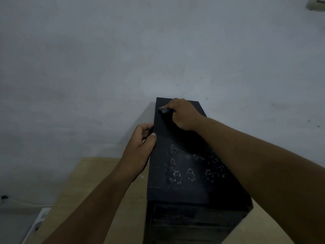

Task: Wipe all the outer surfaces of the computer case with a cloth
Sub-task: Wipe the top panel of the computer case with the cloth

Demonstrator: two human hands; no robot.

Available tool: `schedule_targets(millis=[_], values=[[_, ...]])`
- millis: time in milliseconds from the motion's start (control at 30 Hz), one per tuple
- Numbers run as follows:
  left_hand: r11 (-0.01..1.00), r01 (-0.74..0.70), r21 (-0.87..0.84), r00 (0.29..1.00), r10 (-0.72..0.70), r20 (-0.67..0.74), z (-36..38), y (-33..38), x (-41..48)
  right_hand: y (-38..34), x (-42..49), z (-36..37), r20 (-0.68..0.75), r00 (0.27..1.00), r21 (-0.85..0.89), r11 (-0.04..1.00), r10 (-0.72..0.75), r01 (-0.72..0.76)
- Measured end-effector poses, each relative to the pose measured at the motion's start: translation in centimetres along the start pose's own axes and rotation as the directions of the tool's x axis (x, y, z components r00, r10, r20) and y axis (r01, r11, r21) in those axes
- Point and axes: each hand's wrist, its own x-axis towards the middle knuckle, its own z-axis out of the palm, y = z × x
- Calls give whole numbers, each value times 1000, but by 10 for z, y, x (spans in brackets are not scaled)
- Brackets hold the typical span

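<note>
black rectangular computer case upright on light wooden bench | right hand grip curled round small dark cloth at case top's far end | left hand grip clasps top's left edge, thumb above

My right hand covers nearly all the cloth; only a dark bunched bit pokes out, blurred. The computer case runs off the bottom edge at its front, and its right side sits behind my forearm. Pale marks on the case top are too smeared to read. A white object left of the case (can't tell what) is cut off.
</note>
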Motion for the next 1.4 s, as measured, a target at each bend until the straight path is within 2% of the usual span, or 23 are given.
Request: schedule_targets(millis=[267, 500, 700, 967, 1133, 1400], values=[[999, 27, -24, 1000, -27, -11, 2, -1, -2, -19, -37, -8, -34, 997, 33, 997, -76, 77], [999, 23, -30, 1000, -24, -15, 2, -2, 0, -38, -88, -14, 13, 984, 74, 981, -180, 178], [999, 21, -42, 1000, -22, -22, 2, -6, 3, -35, -83, -11, 37, 979, 63, 978, -200, 198], [999, 42, -32, 999, -42, -16, 1, -6, 3, -18, -42, -4, -26, 993, 2, 994, -113, 113], [999, 39, 22, 999, -40, 8, -3, -7, 3, -11, -23, 1, -1, 999, -25, 999, -42, 42], [999, 49, 20, 999, -48, -11, 1, -5, 0, -29, -61, -11, -1, 995, 26, 994, -102, 102]])
